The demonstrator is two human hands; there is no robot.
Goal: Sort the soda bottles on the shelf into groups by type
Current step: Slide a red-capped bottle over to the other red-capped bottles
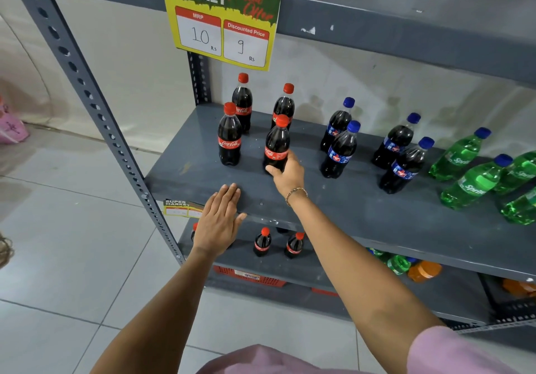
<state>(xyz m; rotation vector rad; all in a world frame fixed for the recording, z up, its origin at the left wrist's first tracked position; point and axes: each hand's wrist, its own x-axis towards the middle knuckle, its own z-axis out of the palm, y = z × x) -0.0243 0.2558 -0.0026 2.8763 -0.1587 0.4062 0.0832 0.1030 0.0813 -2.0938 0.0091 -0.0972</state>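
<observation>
four coca-cola bottles (255, 125), red caps, dark cola, stand upright on the grey shelf (362, 199); the right hand (287, 172) wraps the base of the nearest one (276, 144). right of that hand stand four blue-capped cola bottles (374, 147), and farther right the green sprite bottles (487, 176).

Grey metal shelf (362, 208) with upright cola bottles (229, 138) and Sprite bottles (472, 183).

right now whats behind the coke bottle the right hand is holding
Another red-capped Coca-Cola bottle stands right behind the held bottle, which covers its lower half. The right hand grips the front one's base.
</observation>
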